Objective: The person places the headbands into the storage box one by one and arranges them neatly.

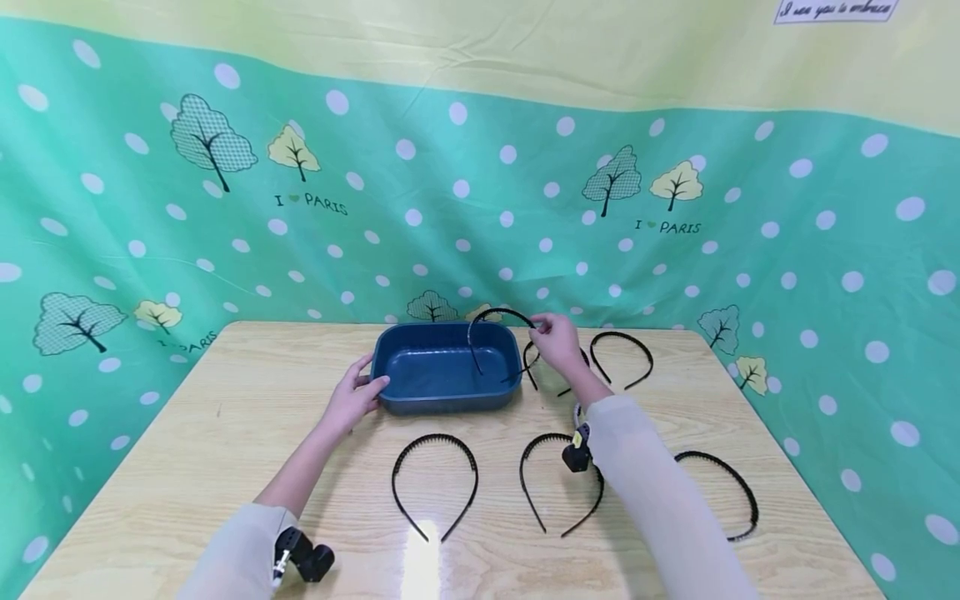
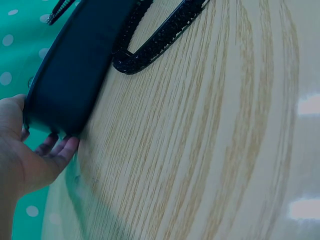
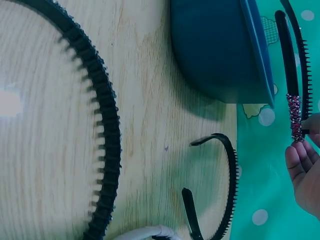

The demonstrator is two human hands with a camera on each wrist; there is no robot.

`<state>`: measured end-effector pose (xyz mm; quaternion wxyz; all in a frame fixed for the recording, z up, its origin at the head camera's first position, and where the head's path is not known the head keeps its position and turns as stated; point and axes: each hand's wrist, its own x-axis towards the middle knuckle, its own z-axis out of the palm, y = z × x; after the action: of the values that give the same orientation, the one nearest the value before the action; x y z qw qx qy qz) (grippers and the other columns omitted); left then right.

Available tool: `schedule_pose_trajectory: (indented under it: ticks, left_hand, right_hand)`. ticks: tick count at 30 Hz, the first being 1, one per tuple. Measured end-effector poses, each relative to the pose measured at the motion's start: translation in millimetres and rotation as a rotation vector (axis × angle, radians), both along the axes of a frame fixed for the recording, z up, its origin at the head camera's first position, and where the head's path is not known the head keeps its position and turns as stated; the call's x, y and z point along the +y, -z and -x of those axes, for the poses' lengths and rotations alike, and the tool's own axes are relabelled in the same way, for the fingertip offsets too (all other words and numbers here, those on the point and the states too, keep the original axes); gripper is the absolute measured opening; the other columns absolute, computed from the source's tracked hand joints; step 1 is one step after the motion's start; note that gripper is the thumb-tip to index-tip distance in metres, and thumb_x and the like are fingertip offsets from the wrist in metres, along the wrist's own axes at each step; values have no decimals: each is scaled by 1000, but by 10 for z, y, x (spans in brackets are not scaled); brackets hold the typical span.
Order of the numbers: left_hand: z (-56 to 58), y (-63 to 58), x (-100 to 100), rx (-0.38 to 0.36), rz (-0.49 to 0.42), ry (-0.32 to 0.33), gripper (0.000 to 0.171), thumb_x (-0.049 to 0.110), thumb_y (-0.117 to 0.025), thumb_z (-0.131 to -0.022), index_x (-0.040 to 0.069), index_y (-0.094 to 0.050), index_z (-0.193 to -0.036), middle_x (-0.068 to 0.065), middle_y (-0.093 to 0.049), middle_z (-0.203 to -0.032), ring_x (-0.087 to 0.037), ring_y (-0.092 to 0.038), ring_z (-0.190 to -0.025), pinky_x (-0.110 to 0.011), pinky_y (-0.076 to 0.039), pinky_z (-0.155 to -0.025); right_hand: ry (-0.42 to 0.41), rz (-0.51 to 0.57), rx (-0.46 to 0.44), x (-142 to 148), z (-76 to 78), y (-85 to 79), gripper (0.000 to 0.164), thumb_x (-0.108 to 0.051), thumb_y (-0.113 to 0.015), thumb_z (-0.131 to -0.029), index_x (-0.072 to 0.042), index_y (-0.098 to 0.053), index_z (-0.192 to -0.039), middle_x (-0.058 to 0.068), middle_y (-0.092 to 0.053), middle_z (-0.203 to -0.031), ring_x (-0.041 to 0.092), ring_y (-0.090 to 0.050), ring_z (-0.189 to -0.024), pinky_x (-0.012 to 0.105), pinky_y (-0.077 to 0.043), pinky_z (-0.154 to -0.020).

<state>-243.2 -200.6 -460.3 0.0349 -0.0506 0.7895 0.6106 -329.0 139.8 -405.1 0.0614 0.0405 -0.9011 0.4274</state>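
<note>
A blue plastic bin (image 1: 442, 403) stands near the table's back edge. My left hand (image 1: 356, 396) grips its left end, thumb over the rim and fingers against the outer wall, as the left wrist view also shows. Over the bin's right end, my right hand (image 1: 557, 340) pinches a black toothed headband (image 1: 498, 310) by its right side. In the right wrist view a band of reddish glittering beads (image 3: 295, 117) shows on this headband beside the fingertips. The bin's visible floor holds nothing. Another headband (image 1: 530, 377) lies below my right hand, partly hidden by it.
More black headbands lie on the wooden table: one (image 1: 476, 472) in front of the bin, one (image 1: 522, 482) partly under the right forearm, one (image 1: 752, 500) at the right front and one (image 1: 649, 357) at the right back. A green printed cloth (image 1: 465, 217) hangs behind.
</note>
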Motion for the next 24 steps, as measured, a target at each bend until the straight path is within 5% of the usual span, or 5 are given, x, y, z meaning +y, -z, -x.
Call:
schedule_pose_trajectory:
  ticks: [11,15,24]
  left_hand:
    - [-50,-101,22,-20,-28,5,67,27,-53,-96,13,-18,-150,-31,-37,-138,-36,-51,-118,-43,-48,-94]
    - [6,16,-7,-2,-9,1,69,33,-55,-94,15,-18,-150,-29,-39,-137,-32,-54,-115,-39,-51,-92]
    - [22,28,-10,-4,-10,-11,68,33,-55,-94,16,-21,-150,-28,-41,-135,-32,-55,-113,-38,-52,-90]
  right_hand:
    - [29,27,-14,-93,-26,5,28,-13,-56,-92,-6,-62,-119,10,-54,-95,20,-50,-78,26,-43,-61]
    - [30,25,-5,-122,-35,19,28,-13,-57,-92,-6,-62,-118,10,-52,-93,20,-49,-77,27,-42,-60]
    - [20,-3,22,-195,-12,53,26,-11,-55,-92,-5,-63,-116,8,-51,-89,20,-47,-78,26,-41,-58]
